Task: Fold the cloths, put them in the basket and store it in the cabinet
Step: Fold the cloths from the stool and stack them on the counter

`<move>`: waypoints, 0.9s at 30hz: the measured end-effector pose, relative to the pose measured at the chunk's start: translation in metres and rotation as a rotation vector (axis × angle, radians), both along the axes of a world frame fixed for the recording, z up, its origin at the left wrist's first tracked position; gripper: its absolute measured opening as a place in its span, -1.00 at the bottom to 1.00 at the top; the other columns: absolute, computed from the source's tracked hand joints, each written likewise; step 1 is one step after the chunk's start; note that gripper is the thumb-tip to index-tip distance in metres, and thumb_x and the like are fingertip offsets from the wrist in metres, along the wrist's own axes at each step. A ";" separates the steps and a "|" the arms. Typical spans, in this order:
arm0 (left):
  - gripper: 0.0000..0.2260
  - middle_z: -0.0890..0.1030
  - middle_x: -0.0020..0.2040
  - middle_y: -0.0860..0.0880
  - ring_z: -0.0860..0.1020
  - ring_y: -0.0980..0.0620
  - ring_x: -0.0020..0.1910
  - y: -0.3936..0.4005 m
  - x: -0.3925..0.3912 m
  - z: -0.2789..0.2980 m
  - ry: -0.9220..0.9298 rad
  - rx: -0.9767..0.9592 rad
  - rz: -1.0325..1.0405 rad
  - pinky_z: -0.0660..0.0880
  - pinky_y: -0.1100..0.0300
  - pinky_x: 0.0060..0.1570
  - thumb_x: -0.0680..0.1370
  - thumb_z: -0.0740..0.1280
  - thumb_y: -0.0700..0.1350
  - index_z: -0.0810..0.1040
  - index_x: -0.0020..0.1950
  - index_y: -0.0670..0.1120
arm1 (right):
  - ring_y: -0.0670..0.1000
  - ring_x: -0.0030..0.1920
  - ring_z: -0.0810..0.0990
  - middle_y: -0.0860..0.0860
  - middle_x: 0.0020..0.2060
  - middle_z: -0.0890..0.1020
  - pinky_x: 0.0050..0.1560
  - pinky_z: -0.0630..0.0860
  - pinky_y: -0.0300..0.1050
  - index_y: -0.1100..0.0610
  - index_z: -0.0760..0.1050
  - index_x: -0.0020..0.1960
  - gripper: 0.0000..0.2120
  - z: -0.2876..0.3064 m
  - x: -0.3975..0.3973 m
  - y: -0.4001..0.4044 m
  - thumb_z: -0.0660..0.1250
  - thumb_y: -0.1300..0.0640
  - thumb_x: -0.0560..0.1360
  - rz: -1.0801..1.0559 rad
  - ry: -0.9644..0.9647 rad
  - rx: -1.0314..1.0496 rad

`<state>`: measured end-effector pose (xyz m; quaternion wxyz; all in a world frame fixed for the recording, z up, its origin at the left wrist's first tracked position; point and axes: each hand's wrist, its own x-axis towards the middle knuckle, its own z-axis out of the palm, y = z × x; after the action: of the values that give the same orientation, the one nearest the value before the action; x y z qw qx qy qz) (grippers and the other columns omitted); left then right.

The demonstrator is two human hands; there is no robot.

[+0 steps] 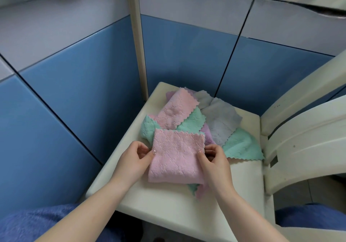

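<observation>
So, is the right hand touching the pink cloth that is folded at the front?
Touching. The head view shows the right hand pinching the right edge of the folded pink cloth, its thumb lying on the fabric, while the left hand pinches the opposite edge.

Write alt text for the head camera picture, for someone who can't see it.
Two hands, left and right, pinch the side edges of a folded pink cloth above a white surface. Behind it lies a loose pile of unfolded cloths in pink, mint green, lilac and grey, in front of blue cabinet doors. No basket is visible.
</observation>
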<state>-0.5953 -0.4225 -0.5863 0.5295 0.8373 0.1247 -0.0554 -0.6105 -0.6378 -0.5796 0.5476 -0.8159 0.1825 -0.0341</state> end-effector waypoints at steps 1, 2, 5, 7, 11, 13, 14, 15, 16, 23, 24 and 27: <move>-0.84 0.60 -0.18 -0.01 0.53 -0.01 -0.25 0.001 0.001 0.001 0.011 0.010 -0.024 0.48 0.05 -0.17 0.46 0.43 -0.08 0.45 -0.16 -0.03 | -0.10 -0.16 0.53 -0.13 -0.20 0.56 -0.17 0.41 -0.21 -0.02 0.41 -0.12 -0.89 0.000 0.000 0.000 0.35 0.08 0.46 0.015 0.022 -0.031; -0.83 0.58 -0.22 -0.01 0.50 0.01 -0.30 0.000 0.003 0.003 0.017 0.023 -0.049 0.45 0.09 -0.21 0.47 0.43 -0.10 0.43 -0.19 -0.05 | -0.09 -0.19 0.51 -0.13 -0.23 0.54 -0.21 0.39 -0.21 0.01 0.40 -0.12 -0.88 0.001 0.001 0.000 0.35 0.06 0.46 0.035 0.047 -0.068; -0.78 0.51 -0.32 0.01 0.43 0.03 -0.34 -0.005 0.006 0.012 -0.008 0.054 -0.102 0.37 0.16 -0.24 0.47 0.41 -0.19 0.39 -0.27 -0.09 | -0.06 -0.28 0.45 -0.11 -0.33 0.49 -0.27 0.34 -0.23 0.06 0.40 -0.18 -0.85 0.002 0.004 0.002 0.36 0.06 0.46 0.046 0.058 -0.115; -0.78 0.50 -0.30 0.00 0.43 0.03 -0.30 -0.008 0.005 0.019 -0.030 0.020 -0.104 0.38 0.16 -0.18 0.47 0.40 -0.24 0.39 -0.28 -0.10 | -0.08 -0.29 0.45 -0.12 -0.35 0.49 -0.27 0.34 -0.23 0.03 0.39 -0.23 -0.82 0.005 0.003 0.001 0.38 0.09 0.45 0.017 0.025 -0.094; -0.83 0.55 -0.23 0.00 0.51 0.04 -0.21 -0.011 -0.007 0.033 -0.046 -0.104 -0.100 0.45 0.17 -0.09 0.49 0.34 -0.33 0.45 -0.22 -0.10 | -0.10 -0.26 0.47 -0.11 -0.31 0.51 -0.23 0.37 -0.26 0.02 0.40 -0.22 -0.81 0.012 -0.005 0.000 0.41 0.13 0.44 -0.036 -0.045 -0.020; -0.82 0.60 -0.18 -0.01 0.56 0.04 -0.16 -0.013 -0.016 0.045 -0.040 -0.203 -0.088 0.52 0.14 -0.03 0.52 0.29 -0.36 0.52 -0.18 -0.10 | -0.11 -0.26 0.46 -0.09 -0.29 0.51 -0.22 0.37 -0.26 0.04 0.40 -0.19 -0.82 0.017 -0.011 0.002 0.41 0.17 0.44 -0.042 -0.090 0.030; -0.80 0.62 -0.15 0.00 0.59 0.07 -0.14 -0.013 -0.022 0.052 -0.035 -0.249 -0.074 0.53 0.17 -0.02 0.53 0.27 -0.37 0.56 -0.14 -0.09 | -0.14 -0.27 0.46 -0.09 -0.28 0.51 -0.21 0.37 -0.26 0.05 0.41 -0.18 -0.83 0.020 -0.015 0.004 0.41 0.18 0.44 -0.035 -0.114 0.051; -0.78 0.64 -0.13 0.01 0.61 0.14 -0.15 -0.011 -0.029 0.058 -0.030 -0.281 -0.058 0.54 0.26 -0.04 0.54 0.25 -0.37 0.61 -0.09 -0.09 | -0.17 -0.29 0.45 -0.09 -0.27 0.51 -0.22 0.37 -0.28 0.06 0.41 -0.17 -0.84 0.024 -0.019 0.006 0.41 0.18 0.44 -0.023 -0.134 0.066; -0.76 0.65 -0.10 0.04 0.61 0.22 -0.17 -0.009 -0.036 0.063 -0.029 -0.297 -0.045 0.54 0.37 -0.07 0.55 0.24 -0.36 0.63 -0.04 -0.09 | -0.19 -0.30 0.44 -0.08 -0.27 0.51 -0.22 0.38 -0.30 0.05 0.42 -0.16 -0.84 0.026 -0.022 0.009 0.41 0.17 0.45 -0.004 -0.152 0.076; -0.78 0.57 0.09 0.13 0.57 0.26 0.03 0.037 -0.078 0.046 0.054 -0.037 -0.042 0.46 0.37 0.10 0.56 0.29 -0.22 0.65 0.00 0.07 | -0.14 -0.25 0.46 -0.11 -0.25 0.51 -0.23 0.36 -0.28 0.05 0.40 -0.12 -0.83 0.015 -0.040 0.047 0.40 0.09 0.46 0.243 0.026 -0.036; -0.78 0.55 0.11 0.11 0.56 0.19 0.08 0.041 -0.081 0.040 0.082 0.016 -0.085 0.45 0.27 0.17 0.56 0.29 -0.20 0.64 0.00 0.10 | -0.15 -0.24 0.46 -0.12 -0.25 0.51 -0.24 0.34 -0.30 0.06 0.40 -0.11 -0.84 0.010 -0.041 0.051 0.40 0.08 0.46 0.245 0.054 -0.067; -0.80 0.50 0.16 0.10 0.47 0.11 0.20 0.047 -0.085 0.025 0.055 0.181 -0.139 0.35 0.22 0.27 0.56 0.30 -0.13 0.63 0.08 0.12 | -0.11 -0.15 0.50 -0.15 -0.18 0.53 -0.22 0.35 -0.35 0.04 0.41 -0.04 -0.84 0.007 -0.042 0.053 0.38 0.10 0.47 0.226 0.080 -0.100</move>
<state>-0.6800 -0.3753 -0.5616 0.4430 0.8864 0.0855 -0.1036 -0.6528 -0.5852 -0.5731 0.4989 -0.8582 0.1091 0.0513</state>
